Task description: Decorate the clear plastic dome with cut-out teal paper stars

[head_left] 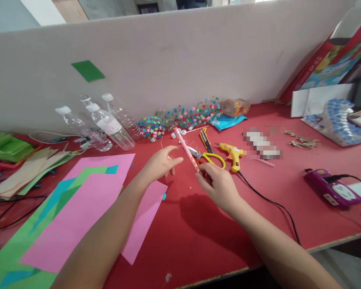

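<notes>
My right hand [218,185] grips the lower end of a slim pink stick [187,150], perhaps a rolled paper tube, tilted up and away to the left. My left hand [162,162] hovers just left of the stick, thumb and fingers apart, holding nothing. Beyond my right hand lie scissors [215,159] with yellow handles, partly hidden by the stick and hand. A yellow utility knife [205,139] is behind them. To the right rests a yellow glue gun [232,155] with a black cord.
Pink paper sheets [78,216] cover the left of the red table [216,245]. Plastic bottles [112,128] and a star-decorated piece [180,116] line the back partition [174,60]. A purple power strip [331,188] and a blue-and-white model [338,120] are at right.
</notes>
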A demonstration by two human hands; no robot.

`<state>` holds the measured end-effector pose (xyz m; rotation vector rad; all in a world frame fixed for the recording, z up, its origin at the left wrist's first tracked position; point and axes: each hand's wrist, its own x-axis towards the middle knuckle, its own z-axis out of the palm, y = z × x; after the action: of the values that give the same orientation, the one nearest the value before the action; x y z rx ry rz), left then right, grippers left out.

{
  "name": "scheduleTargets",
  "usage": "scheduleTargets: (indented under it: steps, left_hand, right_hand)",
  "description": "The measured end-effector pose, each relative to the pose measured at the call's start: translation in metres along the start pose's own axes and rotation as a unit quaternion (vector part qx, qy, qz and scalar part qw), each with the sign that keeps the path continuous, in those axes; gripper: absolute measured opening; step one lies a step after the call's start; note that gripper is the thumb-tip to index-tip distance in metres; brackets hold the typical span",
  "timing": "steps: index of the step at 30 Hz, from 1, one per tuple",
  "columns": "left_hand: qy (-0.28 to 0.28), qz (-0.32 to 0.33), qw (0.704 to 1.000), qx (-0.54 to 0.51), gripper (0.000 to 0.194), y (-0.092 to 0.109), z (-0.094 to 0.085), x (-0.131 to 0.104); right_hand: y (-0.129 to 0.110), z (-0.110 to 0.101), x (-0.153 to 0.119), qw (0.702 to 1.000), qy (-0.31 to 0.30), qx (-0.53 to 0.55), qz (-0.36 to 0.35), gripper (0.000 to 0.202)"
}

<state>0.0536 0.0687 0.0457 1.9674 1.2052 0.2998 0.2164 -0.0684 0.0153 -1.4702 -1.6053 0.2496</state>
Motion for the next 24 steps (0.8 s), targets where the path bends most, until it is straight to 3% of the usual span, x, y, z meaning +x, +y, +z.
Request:
scheduleTargets:
  steps: [3,4,6,9,10,13,15,17,18,20,21,24]
  left_hand:
    - [-0.136,0.021,0.978,-0.156,0.063,0.003,0.016,-0.019]
    - [-0.145,0.031,0.973,-0.178,0.062,0.000,0.020,-0.020]
    - [-0.095,0.056,0.982,-0.152,0.055,-0.009,0.025,-0.014]
    - [0.075,0.089,0.993,0.031,0.049,-0.026,0.025,0.011]
    - [0.098,0.115,0.986,0.072,0.049,-0.029,0.024,0.021]
    - [0.095,0.157,0.975,0.125,0.050,-0.027,0.023,0.042]
    - [0.082,0.151,0.979,0.112,0.051,-0.018,0.023,0.044]
    - [0.022,0.137,0.990,0.023,0.053,-0.007,0.024,0.037]
    - [-0.041,0.135,0.989,-0.053,0.054,-0.002,0.025,0.030]
    - [-0.191,0.135,0.948,-0.216,0.053,0.006,0.029,0.014]
    - [-0.219,0.132,0.927,-0.275,0.047,0.008,0.033,0.007]
    - [-0.154,0.105,0.901,-0.391,0.034,0.008,0.051,-0.004]
  right_hand:
    - [0.004,0.007,-0.001,0.999,-0.031,-0.020,0.022,0.011]
    - [0.006,0.008,-0.001,0.999,-0.040,-0.022,0.030,0.011]
    - [0.007,0.010,0.000,0.998,-0.046,-0.018,0.039,0.011]
    - [0.007,0.009,0.002,0.998,-0.032,-0.006,0.047,0.011]
    - [0.007,0.009,0.002,0.998,-0.027,-0.003,0.051,0.011]
    - [0.006,0.009,0.001,0.998,-0.029,-0.004,0.050,0.011]
    - [0.007,0.010,0.001,0.998,-0.038,-0.015,0.037,0.011]
    - [0.010,0.011,0.001,0.998,-0.037,-0.028,0.033,0.011]
    - [0.012,0.012,0.002,0.998,-0.033,-0.032,0.037,0.011]
    - [0.015,0.013,0.003,0.998,-0.028,-0.033,0.056,0.011]
    - [0.016,0.014,0.004,0.997,-0.030,-0.032,0.065,0.012]
    - [0.015,0.014,0.004,0.995,-0.056,-0.024,0.078,0.015]
